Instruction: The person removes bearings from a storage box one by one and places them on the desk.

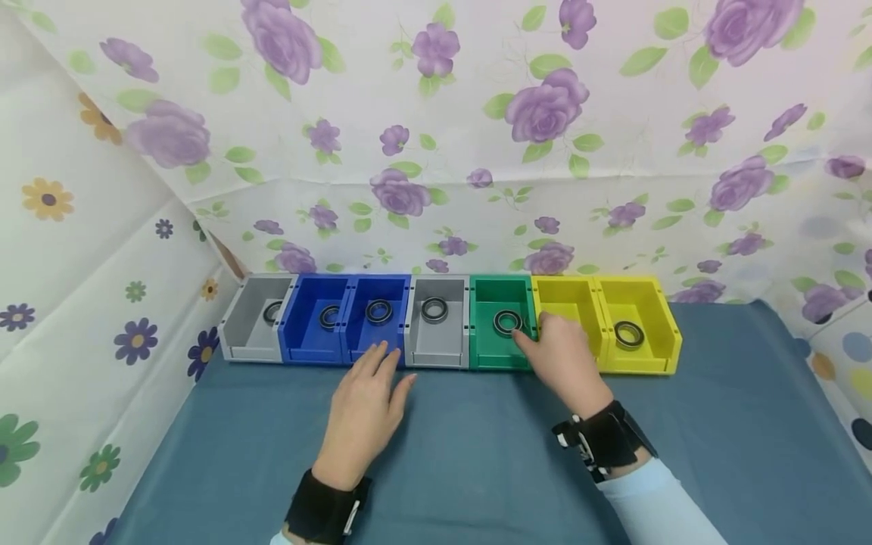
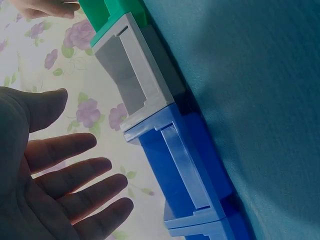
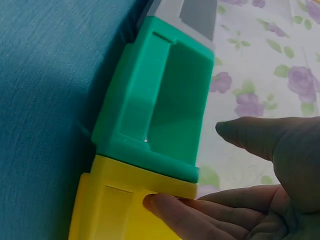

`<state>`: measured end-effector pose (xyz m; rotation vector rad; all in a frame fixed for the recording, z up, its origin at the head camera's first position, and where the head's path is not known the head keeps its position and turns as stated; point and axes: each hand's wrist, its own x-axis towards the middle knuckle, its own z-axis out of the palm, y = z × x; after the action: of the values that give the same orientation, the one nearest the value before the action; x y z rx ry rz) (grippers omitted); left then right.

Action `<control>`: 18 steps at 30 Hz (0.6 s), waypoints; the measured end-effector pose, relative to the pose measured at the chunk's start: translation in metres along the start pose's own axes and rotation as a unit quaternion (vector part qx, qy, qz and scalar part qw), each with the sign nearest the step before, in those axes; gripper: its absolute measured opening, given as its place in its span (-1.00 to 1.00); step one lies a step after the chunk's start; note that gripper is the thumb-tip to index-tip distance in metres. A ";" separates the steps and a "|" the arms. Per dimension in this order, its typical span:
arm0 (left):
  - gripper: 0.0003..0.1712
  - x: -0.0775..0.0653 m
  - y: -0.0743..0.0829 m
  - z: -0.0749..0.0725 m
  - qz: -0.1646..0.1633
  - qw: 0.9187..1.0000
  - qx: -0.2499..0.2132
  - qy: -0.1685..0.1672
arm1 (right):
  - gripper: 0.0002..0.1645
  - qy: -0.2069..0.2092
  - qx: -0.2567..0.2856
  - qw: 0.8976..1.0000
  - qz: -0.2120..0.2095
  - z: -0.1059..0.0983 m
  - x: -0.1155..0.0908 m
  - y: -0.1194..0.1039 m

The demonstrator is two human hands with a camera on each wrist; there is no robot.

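Observation:
A row of small open-front bins holds black-rimmed ring bearings, with one bearing (image 1: 508, 322) in the green bin (image 1: 500, 359). My right hand (image 1: 562, 356) is over the left yellow bin (image 1: 564, 288), thumb out toward the green bin; in the right wrist view, a fingertip (image 3: 155, 202) is at the yellow bin's edge. Nothing shows between thumb and fingers. The hand covers part of that bin's inside. My left hand (image 1: 364, 405), fingers spread and holding nothing, hovers at the front of the right blue bin (image 1: 373, 352), which contains a bearing (image 1: 378, 311).
Bearings also lie in the far-left grey bin (image 1: 252, 353), left blue bin (image 1: 309, 350), middle grey bin (image 1: 436, 354) and right yellow bin (image 1: 640, 365). The row stands on a blue cloth (image 1: 470, 454), against a flowered sheet (image 1: 463, 151) behind. Another patterned sheet (image 1: 88, 303) hangs at the left.

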<state>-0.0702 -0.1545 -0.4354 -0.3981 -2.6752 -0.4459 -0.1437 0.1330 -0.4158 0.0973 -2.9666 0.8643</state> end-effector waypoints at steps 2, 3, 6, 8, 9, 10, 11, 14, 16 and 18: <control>-0.45 0.000 -0.001 0.001 -0.001 1.000 0.001 -0.001 | -0.59 0.007 -0.002 1.000 0.003 0.002 0.002 0.002; -0.46 0.000 -0.002 0.001 -0.002 1.000 0.001 0.000 | -0.59 0.010 -0.002 1.000 0.004 0.003 0.004 0.003; -0.48 0.001 -0.005 0.000 -0.006 1.000 0.003 0.001 | -0.60 0.017 -0.002 1.000 0.011 0.005 0.007 0.005; -0.49 0.002 -0.008 -0.001 -0.011 1.000 0.003 0.004 | -0.60 0.018 0.001 1.000 0.015 0.006 0.008 0.007; -0.49 0.003 -0.009 -0.002 -0.014 1.000 0.003 0.006 | -0.59 0.017 0.005 1.000 0.018 0.007 0.009 0.008; -0.50 0.004 -0.011 -0.003 -0.016 1.000 0.004 0.009 | -0.59 0.016 0.009 1.000 0.022 0.007 0.009 0.009; -0.50 0.005 -0.013 -0.005 -0.019 1.000 0.005 0.012 | -0.60 0.013 0.014 0.999 0.027 0.007 0.010 0.010; -0.51 0.009 -0.021 -0.010 -0.024 0.999 0.008 0.020 | -0.61 0.007 0.032 0.999 0.040 0.008 0.011 0.012; -0.52 0.012 -0.029 -0.015 -0.026 0.999 0.013 0.025 | -0.61 0.003 0.042 0.998 0.046 0.007 0.012 0.013; -0.51 0.016 -0.038 -0.021 -0.029 0.999 0.023 0.034 | -0.62 -0.002 0.052 0.997 0.052 0.007 0.013 0.014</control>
<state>-0.0896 -0.1937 -0.4199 -0.2869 -2.6316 -0.4075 -0.1576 0.1403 -0.4278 -0.0519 -2.9516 1.0310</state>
